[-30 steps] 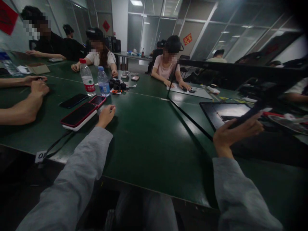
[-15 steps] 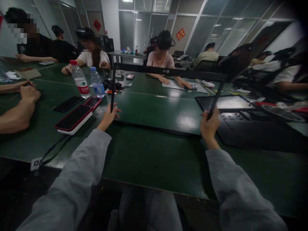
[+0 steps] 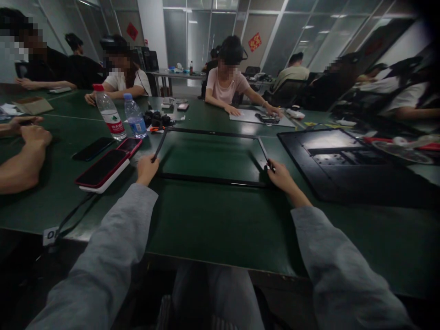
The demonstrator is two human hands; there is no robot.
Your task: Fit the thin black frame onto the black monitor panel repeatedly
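Observation:
A thin black rectangular bezel, hollow in the middle, lies low over the green table, its near bar close to the surface. My left hand is closed around its left side bar. On the opposite side bar, my right hand grips near the lower corner. Green tabletop shows through the opening. To the right of my right hand rests a large black flat panel with a cut-out area of metallic parts. Whether the far bar touches the table, I cannot tell.
Left of the bezel are a red-edged phone, a dark phone, a red-capped bottle and a blue-capped bottle. A co-worker's arm rests at far left. Across the table another person handles parts.
The bezel has tilted down from upright, its far bar lowering toward the table. My right hand has moved left and slightly inward; my left hand has shifted a little left.

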